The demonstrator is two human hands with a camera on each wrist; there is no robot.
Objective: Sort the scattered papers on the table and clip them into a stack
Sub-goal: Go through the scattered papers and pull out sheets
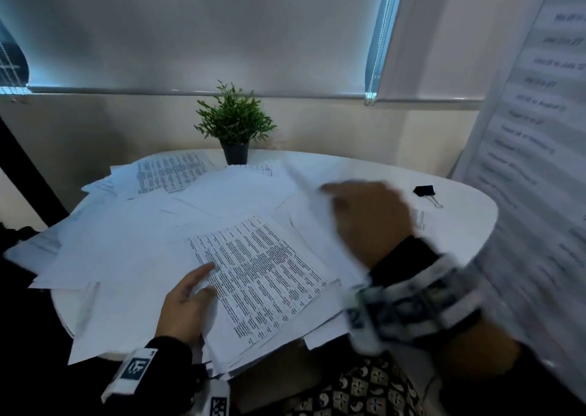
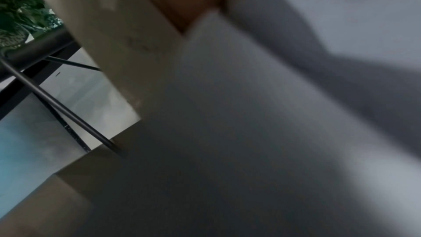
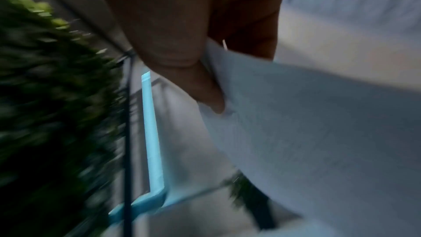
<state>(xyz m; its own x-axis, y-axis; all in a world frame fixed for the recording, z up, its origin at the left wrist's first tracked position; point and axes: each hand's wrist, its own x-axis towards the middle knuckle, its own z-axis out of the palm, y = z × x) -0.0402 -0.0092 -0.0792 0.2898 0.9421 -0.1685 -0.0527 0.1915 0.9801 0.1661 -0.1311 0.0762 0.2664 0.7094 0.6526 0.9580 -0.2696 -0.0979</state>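
We are in the gathering step: the papers (image 1: pixel 177 225) still lie fanned and overlapping across most of the round table (image 1: pixel 469 222), some hanging over its left and near edges, so nothing is squared up yet.

Our left hand (image 1: pixel 187 304) holds the near-left corner of a small pile (image 1: pixel 263 276) at the near edge, thumb on top of the printed sheet and fingers hidden beneath it. Our right hand (image 1: pixel 364 222) is blurred over the right half of the table; the right wrist view shows its thumb (image 3: pixel 205 86) and fingers pinched together on the edge of a white sheet (image 3: pixel 318 123), so it is clamped on paper, not free. Which sheet that is in the head view we cannot tell.

The black binder clip (image 1: pixel 425 191) waits by the far-right edge, apart from the sheets. A small potted plant (image 1: pixel 235 127) stands at the far edge.

Next, we judge, the pinched sheet should go onto the pile under our left hand, corners matched, before reaching for more. The loose overhanging sheets at the left edge could slide off if dragged.
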